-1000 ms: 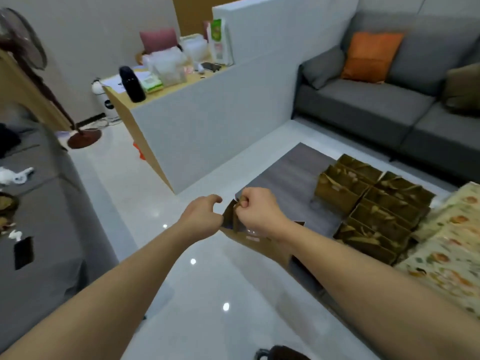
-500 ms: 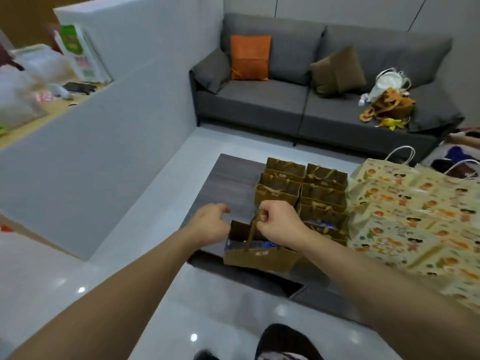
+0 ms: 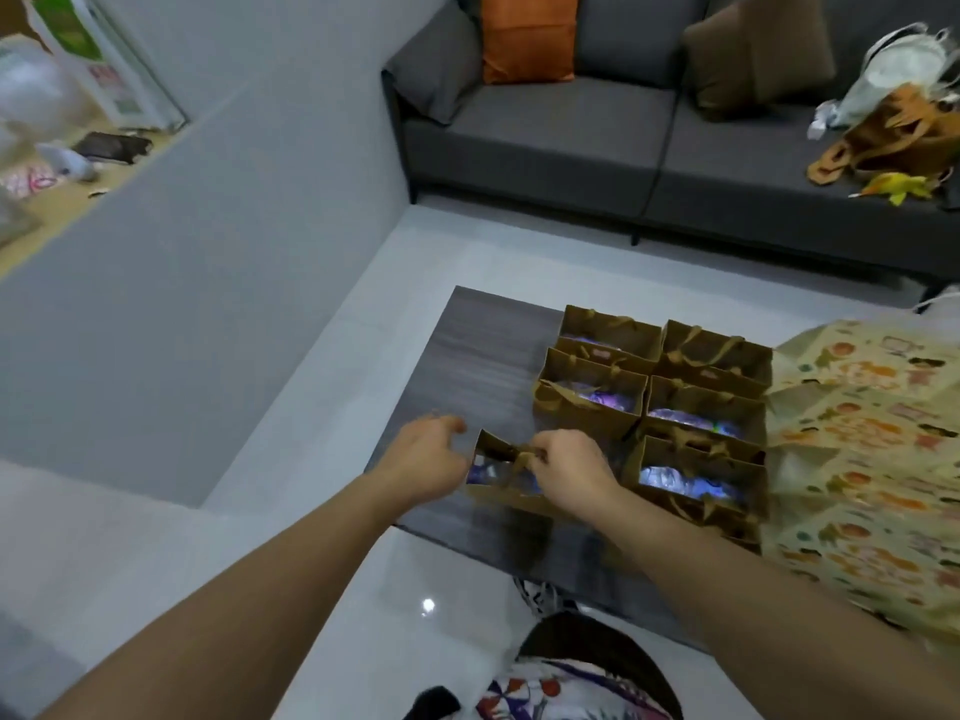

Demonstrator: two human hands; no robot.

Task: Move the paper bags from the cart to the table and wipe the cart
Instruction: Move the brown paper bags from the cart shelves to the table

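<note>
Right hand (image 3: 569, 472) pinches the cord handle of a small brown paper bag (image 3: 501, 478); grip clamped on the handle. Bag sits on the dark bench (image 3: 478, 366) at its near left part, lower than half a second ago, when it hung over the near edge. Left hand (image 3: 423, 459) at the bag's left edge, fingers loosely curled, holding nothing. Five like bags (image 3: 670, 387) stand in rows just right of it, purple packets showing inside. Patterned cream bags (image 3: 862, 449) lie at far right. Grey sofa (image 3: 649, 132) beyond; view has closed in on the bench.
</note>
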